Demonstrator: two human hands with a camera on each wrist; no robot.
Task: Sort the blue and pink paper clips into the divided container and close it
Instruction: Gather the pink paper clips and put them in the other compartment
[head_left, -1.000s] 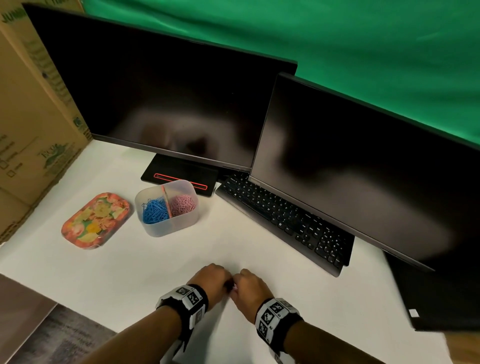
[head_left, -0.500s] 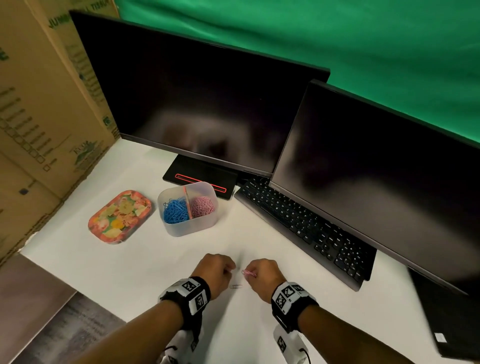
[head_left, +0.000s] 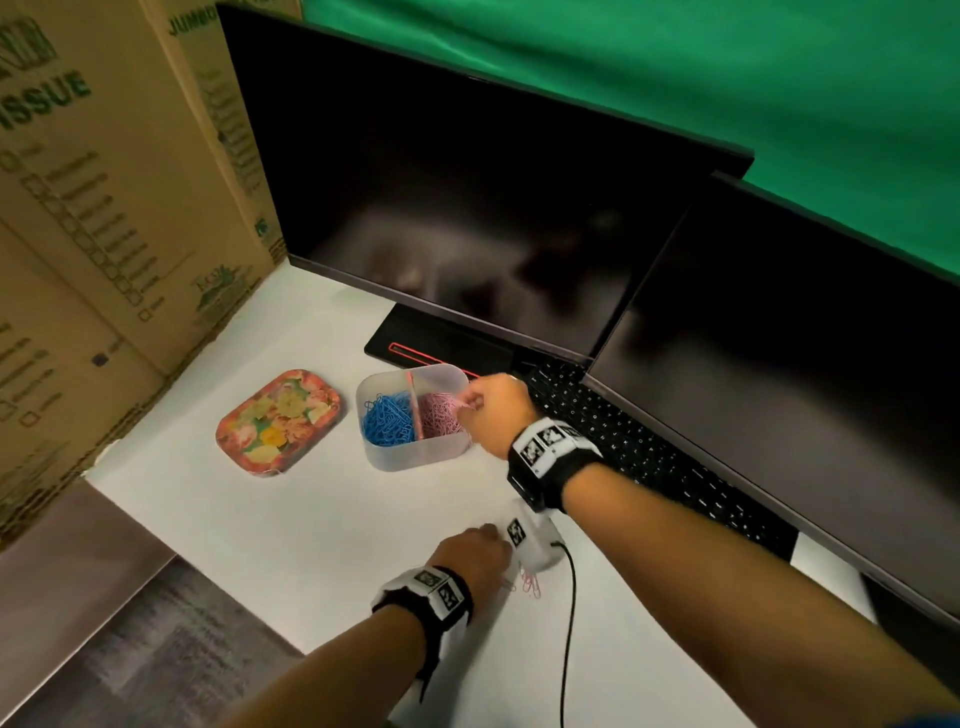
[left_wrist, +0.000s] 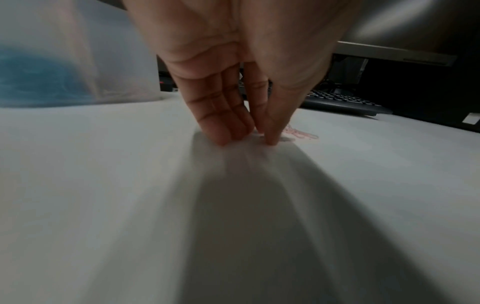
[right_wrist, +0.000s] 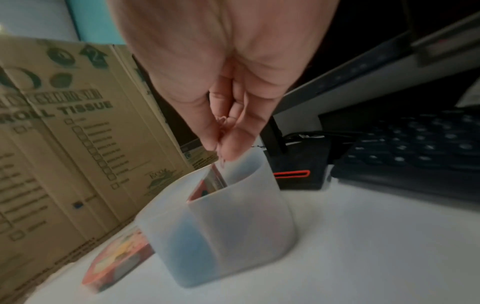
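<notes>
— What's in the tub (head_left: 415, 452)?

— Frosted plastic, split by a divider: blue clips (head_left: 387, 421) on one side, pink clips (head_left: 439, 418) on the other. Its flowered lid (head_left: 278, 421) lies flat beside it on the counter (head_left: 322, 530).

— And the hands?

— A second ago both were bunched together near the counter's edge. Now the right hand (head_left: 493, 410) is over the pink side, fingers pinching a pink clip (right_wrist: 222, 123). The left hand (head_left: 470, 558) stays low, fingertips (left_wrist: 221, 137) narrow, pressing the counter beside a few loose pink clips (head_left: 527, 584).

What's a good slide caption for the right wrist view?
Right hand pinching pink paper clips above the divided container, floral lid lying alongside.
</notes>
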